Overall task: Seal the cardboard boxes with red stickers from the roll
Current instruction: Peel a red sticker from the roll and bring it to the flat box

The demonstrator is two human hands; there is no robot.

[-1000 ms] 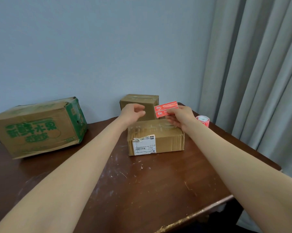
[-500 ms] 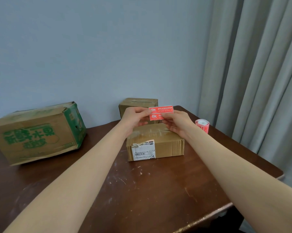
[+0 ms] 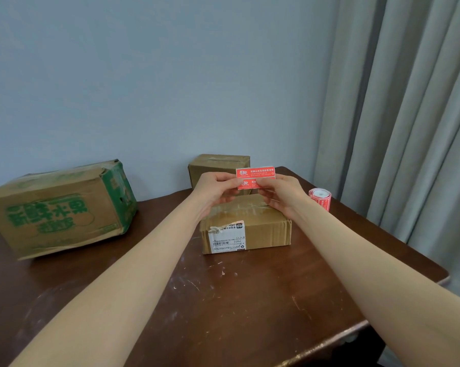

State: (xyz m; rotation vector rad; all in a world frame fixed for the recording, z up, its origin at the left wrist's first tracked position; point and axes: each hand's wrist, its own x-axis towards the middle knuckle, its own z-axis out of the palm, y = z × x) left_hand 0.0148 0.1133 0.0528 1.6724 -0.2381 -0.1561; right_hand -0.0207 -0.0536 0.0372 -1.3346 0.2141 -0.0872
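Note:
A strip of two red stickers (image 3: 255, 176) is held upright in the air between both hands, above a small brown cardboard box (image 3: 246, 225) with a white shipping label on its front. My left hand (image 3: 215, 190) pinches the strip's lower left edge; my right hand (image 3: 281, 192) pinches its lower right part. The red sticker roll (image 3: 320, 197) stands on the table to the right of that box. A second small brown box (image 3: 219, 168) sits behind the hands near the wall.
A large worn box with green print (image 3: 59, 207) lies at the left on the dark wooden table (image 3: 223, 300). The table's right and front edges are close. Grey curtains (image 3: 408, 115) hang at the right, a blue-grey wall behind.
My left hand came over and took hold of the sticker strip, which only my right hand held before. The strip now stands level and squarely above the small box.

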